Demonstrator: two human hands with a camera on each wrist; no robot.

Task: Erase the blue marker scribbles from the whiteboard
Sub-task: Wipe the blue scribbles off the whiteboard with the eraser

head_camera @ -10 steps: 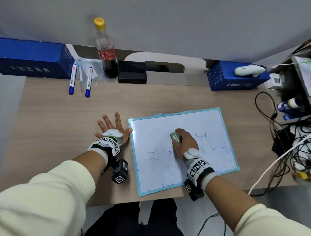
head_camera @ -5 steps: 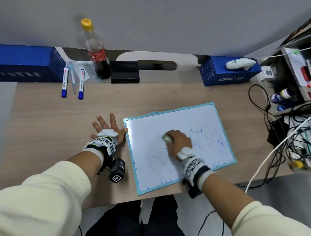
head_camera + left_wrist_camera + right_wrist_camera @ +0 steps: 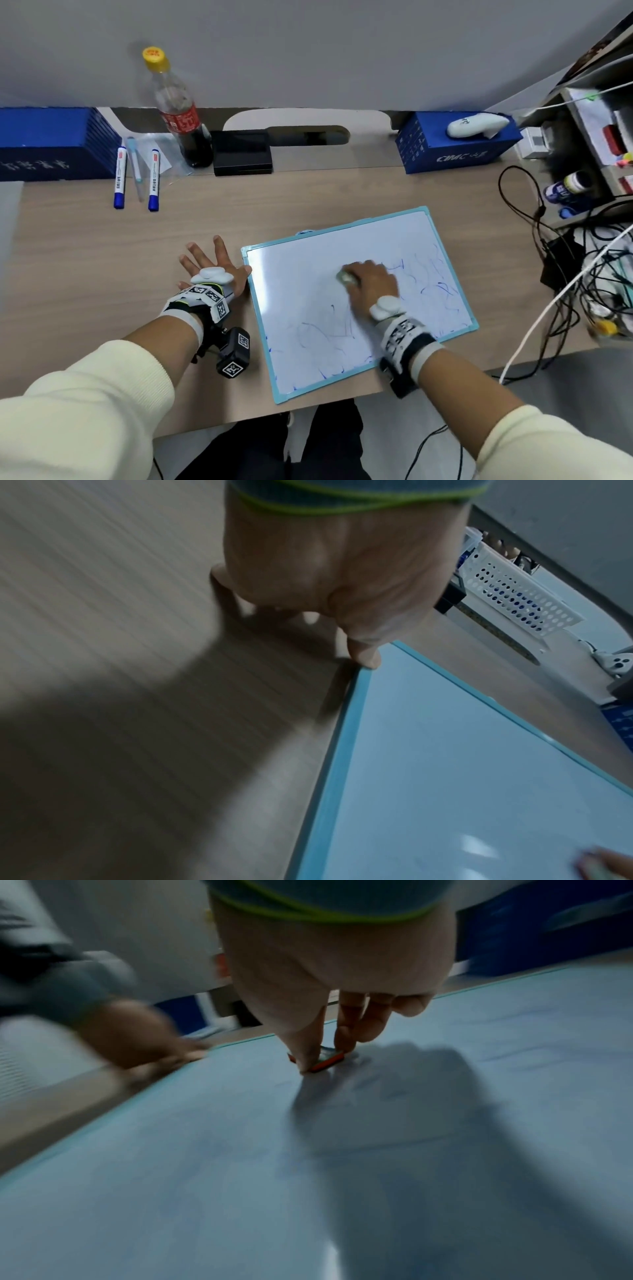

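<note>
A whiteboard (image 3: 301, 274) with a light blue frame lies tilted on the wooden desk. Blue marker scribbles (image 3: 435, 284) remain on its right side, and fainter ones run along the lower part. My right hand (image 3: 371, 284) pinches a small eraser (image 3: 346, 277) and presses it on the middle of the board; in the right wrist view the eraser (image 3: 325, 1061) shows an orange edge under thumb and fingers. My left hand (image 3: 212, 267) lies flat on the desk with fingers spread, its thumb (image 3: 365, 653) against the board's upper left corner (image 3: 363, 680).
Two blue markers (image 3: 120, 178) and a pen lie at the back left beside a blue box (image 3: 51, 144). A cola bottle (image 3: 181, 113), a black box (image 3: 241, 154) and another blue box (image 3: 455, 147) stand along the back. Tangled cables (image 3: 582, 274) crowd the right edge.
My right hand has slid the eraser to the left and then back a little to the right across the board's middle. The left hand has stayed at the corner.
</note>
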